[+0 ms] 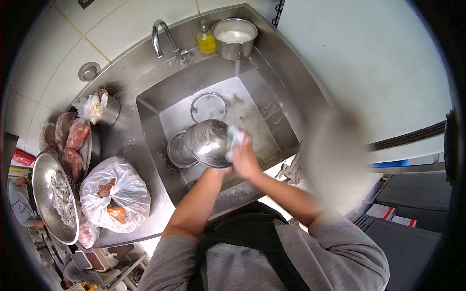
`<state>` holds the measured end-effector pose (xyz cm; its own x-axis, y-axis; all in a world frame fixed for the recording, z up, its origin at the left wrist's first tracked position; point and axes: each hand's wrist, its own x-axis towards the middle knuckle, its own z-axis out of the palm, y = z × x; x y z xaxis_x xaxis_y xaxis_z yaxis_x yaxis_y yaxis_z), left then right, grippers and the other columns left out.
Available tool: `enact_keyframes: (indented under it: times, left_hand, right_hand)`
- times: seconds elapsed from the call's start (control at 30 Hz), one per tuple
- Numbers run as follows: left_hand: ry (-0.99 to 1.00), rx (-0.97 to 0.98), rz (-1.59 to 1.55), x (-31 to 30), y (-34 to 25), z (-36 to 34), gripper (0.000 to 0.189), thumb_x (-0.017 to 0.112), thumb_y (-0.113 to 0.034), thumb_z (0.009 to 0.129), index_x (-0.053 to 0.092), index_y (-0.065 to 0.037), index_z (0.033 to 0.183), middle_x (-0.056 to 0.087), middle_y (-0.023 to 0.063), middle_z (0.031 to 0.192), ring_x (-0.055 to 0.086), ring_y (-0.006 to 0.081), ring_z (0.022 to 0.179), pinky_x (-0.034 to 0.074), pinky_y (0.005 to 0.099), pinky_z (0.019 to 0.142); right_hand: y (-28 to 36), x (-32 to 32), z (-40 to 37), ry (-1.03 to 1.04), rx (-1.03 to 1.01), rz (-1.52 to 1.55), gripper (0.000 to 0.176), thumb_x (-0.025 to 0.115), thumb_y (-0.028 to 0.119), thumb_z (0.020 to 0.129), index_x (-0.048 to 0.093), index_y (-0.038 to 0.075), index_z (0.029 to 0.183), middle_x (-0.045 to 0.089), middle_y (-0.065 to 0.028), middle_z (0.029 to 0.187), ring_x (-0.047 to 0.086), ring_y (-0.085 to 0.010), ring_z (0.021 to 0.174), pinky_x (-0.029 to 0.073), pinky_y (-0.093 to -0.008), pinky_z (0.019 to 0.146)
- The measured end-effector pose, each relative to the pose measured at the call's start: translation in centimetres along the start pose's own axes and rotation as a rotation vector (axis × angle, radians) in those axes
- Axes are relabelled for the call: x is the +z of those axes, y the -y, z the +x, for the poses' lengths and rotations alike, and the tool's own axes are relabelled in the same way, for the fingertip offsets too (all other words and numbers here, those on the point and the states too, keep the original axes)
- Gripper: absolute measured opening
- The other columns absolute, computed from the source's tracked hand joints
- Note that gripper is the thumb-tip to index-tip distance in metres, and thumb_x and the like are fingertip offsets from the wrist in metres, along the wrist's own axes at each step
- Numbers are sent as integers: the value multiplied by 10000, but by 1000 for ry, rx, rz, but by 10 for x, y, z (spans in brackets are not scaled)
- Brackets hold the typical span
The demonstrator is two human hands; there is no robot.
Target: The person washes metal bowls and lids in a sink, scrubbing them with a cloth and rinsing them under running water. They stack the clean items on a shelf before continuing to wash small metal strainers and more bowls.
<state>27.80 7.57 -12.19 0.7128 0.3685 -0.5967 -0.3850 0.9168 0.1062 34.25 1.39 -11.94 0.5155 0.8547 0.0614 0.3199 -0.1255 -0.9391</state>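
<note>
Over the sink (286, 131), a shiny steel bowl (208, 141) is tilted with its rounded outside facing up, streaked with suds. My left hand (221, 170) grips its near edge from below, most of the fingers hidden behind the metal. Pressed against the bowl's right side is a whitish scrubbing pad (235, 139), blurred by motion, with my right hand (246, 158) closed around it. Below the bowl, a round steel strainer or lid (177, 154) lies partly covered on the sink floor. A second round steel piece (194, 107) with a thin rim rests farther back.
A faucet (167, 41), a yellow soap bottle (206, 41) and a steel pot (235, 48) of whitish liquid stand along the back ledge. On the left counter are a plastic bag (121, 189) of food, a colander (43, 194) and bagged meat (76, 134).
</note>
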Motion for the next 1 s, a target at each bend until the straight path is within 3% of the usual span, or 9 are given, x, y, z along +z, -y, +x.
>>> enact_keyframes:
  times: [0.1, 0.2, 0.27, 0.43, 0.5, 0.57, 0.63, 0.77, 1.0]
  left_hand:
    - [319, -165, 24, -44, -11, 17, 425, 450, -498, 940, 606, -108, 1005, 640, 74, 824, 625, 218, 666, 532, 356, 586]
    - [390, -170, 65, -77, 1, 28, 414, 455, -488, 944, 606, -107, 1007, 647, 76, 843, 631, 225, 692, 538, 367, 627]
    - [426, -150, 78, -87, 6, 36, 407, 459, -481, 946, 606, -107, 1009, 652, 77, 855, 634, 230, 709, 542, 375, 654]
    - [457, 21, 137, -102, -27, 36, 393, 466, -467, 951, 606, -106, 1012, 661, 79, 880, 642, 240, 744, 550, 390, 708]
    - [-117, 621, -215, -94, -38, 37, 328, 532, -391, 946, 615, -80, 1009, 642, 86, 772, 626, 256, 688, 509, 437, 632]
    - [-1061, 1036, 1329, -96, -76, 10, 304, 554, -317, 953, 601, -22, 1013, 632, 173, 772, 645, 299, 726, 494, 457, 656]
    - [-909, 1337, 1205, -117, -110, -2, 231, 569, -222, 947, 590, -3, 1018, 620, 250, 796, 653, 363, 787, 479, 473, 702]
    - [-878, 1388, 1747, -90, -124, -60, 343, 502, -37, 889, 570, -140, 1209, 621, 206, 1145, 624, 380, 960, 504, 453, 754]
    - [-1137, 788, 1757, -115, -126, -77, 705, 490, 24, 797, 315, -172, 1451, 388, 201, 1419, 561, 401, 1124, 493, 441, 902]
  right_hand:
    - [50, -6, -19, 59, -655, -539, 441, 544, 156, 851, 496, 65, 1280, 414, -202, 1381, 425, -428, 1246, 403, -460, 1029]
    - [76, -14, 31, 204, -704, -452, 360, 543, 187, 848, 575, 57, 1182, 540, -193, 1271, 500, -414, 1174, 445, -447, 970]
    - [78, -22, 78, 326, 40, -272, 349, 519, 230, 867, 574, 1, 1125, 625, -227, 1085, 588, -423, 1006, 491, -451, 869]
    - [-22, 7, 46, 158, 261, 158, 344, 465, 216, 922, 518, -60, 1122, 640, -209, 945, 646, -346, 811, 531, -406, 720]
    - [-20, 12, 20, 207, 432, 314, 338, 450, 211, 939, 504, -65, 1126, 640, -180, 924, 656, -296, 776, 539, -382, 678]
    - [-2, 1, 13, 388, 580, 668, 340, 418, 210, 959, 481, -47, 1172, 627, -130, 904, 653, -209, 761, 537, -332, 634]
    - [-3, -12, 25, 360, 596, 571, 325, 413, 199, 952, 488, -23, 1177, 628, -127, 925, 648, -199, 719, 535, -319, 590]
    - [-73, -50, 46, 210, 610, 411, 338, 440, 189, 952, 497, 8, 1232, 623, -120, 1019, 655, -201, 754, 531, -289, 600]
    - [-86, -128, 24, 81, 680, 640, 308, 462, 157, 946, 512, 20, 1217, 619, -86, 988, 624, -173, 756, 507, -293, 661]
